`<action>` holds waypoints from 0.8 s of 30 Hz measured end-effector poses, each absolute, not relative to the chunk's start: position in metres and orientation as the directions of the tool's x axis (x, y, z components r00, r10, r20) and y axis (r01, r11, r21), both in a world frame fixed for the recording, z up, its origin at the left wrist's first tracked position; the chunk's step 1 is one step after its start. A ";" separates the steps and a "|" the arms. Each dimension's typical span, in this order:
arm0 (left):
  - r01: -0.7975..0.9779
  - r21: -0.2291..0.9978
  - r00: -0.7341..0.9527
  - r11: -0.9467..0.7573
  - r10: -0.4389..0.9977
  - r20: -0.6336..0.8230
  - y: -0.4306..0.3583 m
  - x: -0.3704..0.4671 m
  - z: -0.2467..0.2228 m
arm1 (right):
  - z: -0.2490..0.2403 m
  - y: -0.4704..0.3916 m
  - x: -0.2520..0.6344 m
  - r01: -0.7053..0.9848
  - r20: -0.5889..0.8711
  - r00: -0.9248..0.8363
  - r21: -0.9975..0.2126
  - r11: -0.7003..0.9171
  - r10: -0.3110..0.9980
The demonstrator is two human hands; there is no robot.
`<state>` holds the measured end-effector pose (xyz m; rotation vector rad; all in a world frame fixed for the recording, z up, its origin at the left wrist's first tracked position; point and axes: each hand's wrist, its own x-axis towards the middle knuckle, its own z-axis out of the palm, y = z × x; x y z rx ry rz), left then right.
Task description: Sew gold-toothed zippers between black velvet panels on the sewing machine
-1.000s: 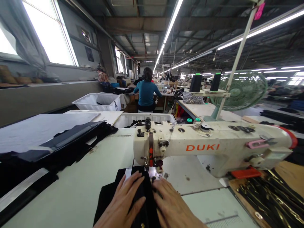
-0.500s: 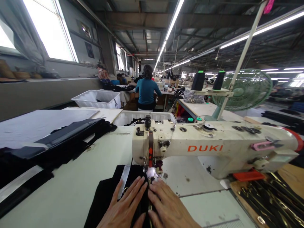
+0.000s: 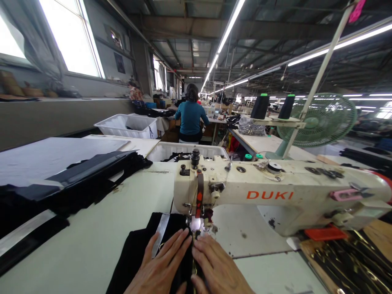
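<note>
My left hand lies flat on a piece of black fabric, fingers stretched out toward the machine. A pale strip lies on the cloth by its index finger, and a small gold ring shows beside it. My right hand rests flat, fingers extended, along the right side of a dark strip with a gold line, which looks like a zipper. That strip runs between both hands up to the lit needle area of the white sewing machine. The fingertips sit just short of the presser foot, which is partly hidden.
Dark, gold-edged strips lie on a board at the right. Stacked black fabric covers the left of the table. Behind the machine stand a white bin, thread cones and a green fan. A person sits farther ahead.
My view has turned slightly left, so the machine appears a little farther right. Both hands stay flat on the work in nearly the same place.
</note>
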<state>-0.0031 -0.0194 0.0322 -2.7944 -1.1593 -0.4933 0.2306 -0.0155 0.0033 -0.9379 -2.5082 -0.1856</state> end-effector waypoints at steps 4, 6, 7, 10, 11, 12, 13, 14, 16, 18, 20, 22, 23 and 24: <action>0.713 0.062 0.659 -0.699 0.698 0.281 -0.020 -0.001 0.040 | 0.003 -0.015 0.232 0.642 0.463 -0.670 -0.031 0.766 0.580; 0.720 0.084 0.652 -0.689 0.713 0.257 -0.019 0.000 0.043 | 0.004 -0.014 0.233 0.641 0.439 -0.673 -0.055 0.766 0.595; 0.723 0.097 0.647 -0.683 0.720 0.250 -0.018 0.001 0.045 | 0.006 -0.014 0.233 0.639 0.425 -0.675 -0.071 0.766 0.603; 0.731 0.136 0.631 -0.669 0.738 0.238 -0.016 0.002 0.047 | 0.013 -0.015 0.234 0.634 0.392 -0.660 -0.167 0.755 0.641; 0.731 0.145 0.629 -0.667 0.740 0.237 -0.016 0.002 0.047 | 0.016 -0.015 0.234 0.643 0.387 -0.636 -0.213 0.736 0.667; 0.731 0.150 0.628 -0.666 0.742 0.236 -0.017 0.002 0.047 | 0.018 -0.015 0.234 0.655 0.387 -0.605 -0.255 0.711 0.696; 0.731 0.153 0.626 -0.665 0.743 0.238 -0.017 0.003 0.048 | 0.021 -0.014 0.235 0.667 0.387 -0.577 -0.285 0.688 0.719; 0.729 0.153 0.627 -0.667 0.741 0.241 -0.018 0.003 0.048 | 0.023 -0.014 0.235 0.677 0.385 -0.559 -0.299 0.673 0.734; 0.731 0.143 0.625 -0.667 0.739 0.252 -0.020 0.003 0.049 | 0.028 -0.012 0.237 0.683 0.361 -0.574 -0.284 0.673 0.735; 0.741 0.116 0.619 -0.661 0.740 0.263 -0.022 0.004 0.051 | 0.033 -0.009 0.238 0.677 0.314 -0.623 -0.243 0.695 0.717; 0.760 0.076 0.605 -0.646 0.745 0.280 -0.023 0.003 0.053 | 0.038 -0.006 0.238 0.674 0.277 -0.658 -0.196 0.712 0.700; 0.763 0.034 0.610 -0.646 0.736 0.295 -0.022 0.002 0.053 | 0.040 -0.003 0.238 0.669 0.273 -0.679 -0.150 0.728 0.681; 0.759 0.011 0.617 -0.651 0.725 0.305 -0.021 0.002 0.052 | 0.040 -0.002 0.238 0.666 0.284 -0.686 -0.126 0.735 0.670; 0.750 -0.012 0.631 -0.662 0.710 0.313 -0.020 0.001 0.051 | 0.040 -0.001 0.237 0.662 0.301 -0.691 -0.102 0.742 0.658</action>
